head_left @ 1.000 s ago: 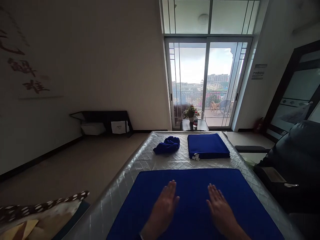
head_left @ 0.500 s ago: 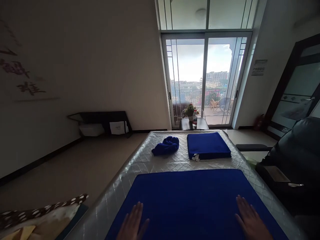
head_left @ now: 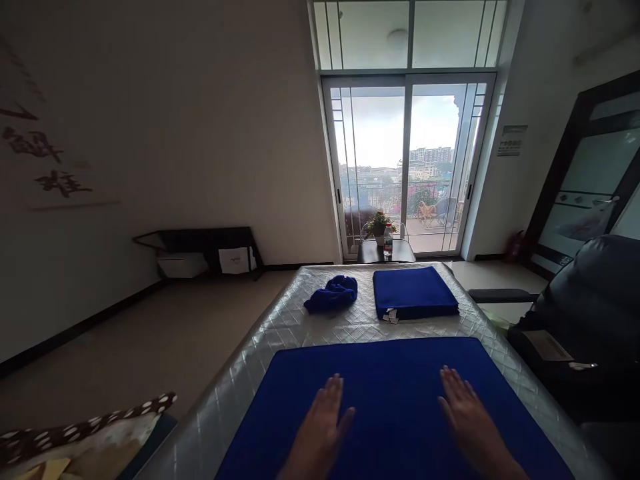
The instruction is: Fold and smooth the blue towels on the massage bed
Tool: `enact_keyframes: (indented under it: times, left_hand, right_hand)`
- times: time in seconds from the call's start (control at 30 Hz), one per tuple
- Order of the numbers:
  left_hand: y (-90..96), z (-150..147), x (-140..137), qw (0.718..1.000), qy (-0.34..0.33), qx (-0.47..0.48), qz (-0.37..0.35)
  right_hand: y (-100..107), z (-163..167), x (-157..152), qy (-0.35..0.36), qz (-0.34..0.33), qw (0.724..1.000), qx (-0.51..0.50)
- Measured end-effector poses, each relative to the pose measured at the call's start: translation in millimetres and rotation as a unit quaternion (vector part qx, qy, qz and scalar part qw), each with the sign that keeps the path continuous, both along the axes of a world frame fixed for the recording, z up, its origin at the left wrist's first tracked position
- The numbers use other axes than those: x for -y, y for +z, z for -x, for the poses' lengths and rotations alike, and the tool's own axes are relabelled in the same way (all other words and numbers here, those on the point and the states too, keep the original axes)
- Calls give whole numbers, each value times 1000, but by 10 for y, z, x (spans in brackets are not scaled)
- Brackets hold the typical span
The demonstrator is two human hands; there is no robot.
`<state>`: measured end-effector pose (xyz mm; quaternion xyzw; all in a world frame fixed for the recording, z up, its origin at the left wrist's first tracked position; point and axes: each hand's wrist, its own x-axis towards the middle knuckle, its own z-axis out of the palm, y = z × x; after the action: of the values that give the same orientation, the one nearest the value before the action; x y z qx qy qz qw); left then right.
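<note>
A large blue cloth point(head_left: 390, 407) lies spread flat on the quilted silver-grey mattress point(head_left: 235, 383). Over its left half is my left hand point(head_left: 323, 420), fingers stretched out and thumb apart, holding nothing. My right hand point(head_left: 465, 407) is likewise flat and empty above the right half. Whether the palms press on the cloth or hover just over it I cannot tell. Beyond the cloth sit a crumpled blue cloth point(head_left: 333, 294) and, to its right, a neatly folded blue cloth point(head_left: 415, 291) with a white label at its front edge. The near edge of the large cloth is out of view.
Past the mattress a small dark table point(head_left: 370, 251) holds a potted plant point(head_left: 380, 225) and a bottle point(head_left: 388, 241), before sliding glass doors. A black armchair point(head_left: 600, 307) stands close on the right. Polka-dot fabric point(head_left: 90, 421) is at lower left.
Both hands have moved inward and farther forward over the large blue cloth, closer to each other. The cloths stay where they were; the view has shifted slightly.
</note>
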<state>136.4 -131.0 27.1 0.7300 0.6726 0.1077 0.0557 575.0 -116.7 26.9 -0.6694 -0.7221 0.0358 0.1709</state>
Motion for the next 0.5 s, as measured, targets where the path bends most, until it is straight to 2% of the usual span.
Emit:
enact_keyframes:
  times: [0.07, 0.13, 0.23, 0.3, 0.37, 0.5]
  left_hand:
    - [193, -589, -141, 995, -98, 28, 10]
    - [282, -1050, -245, 985, -169, 42, -5]
    - [221, -1353, -314, 978, -204, 39, -27]
    - [111, -1302, -312, 979, -198, 27, -34]
    - [2, -1099, -286, 984, -175, 11, -33]
    - [-150, -343, -190, 997, -76, -25, -19]
  right_hand:
    - [239, 593, -96, 72, 40, 997, -2]
    - [353, 1068, -170, 135, 64, 989, -2]
    - [296, 1411, -233, 175, 70, 982, 1]
    - [187, 1399, -256, 170, 63, 984, -3]
    - [87, 1228, -268, 149, 62, 987, -7]
    - [-89, 473, -277, 77, 64, 995, 5]
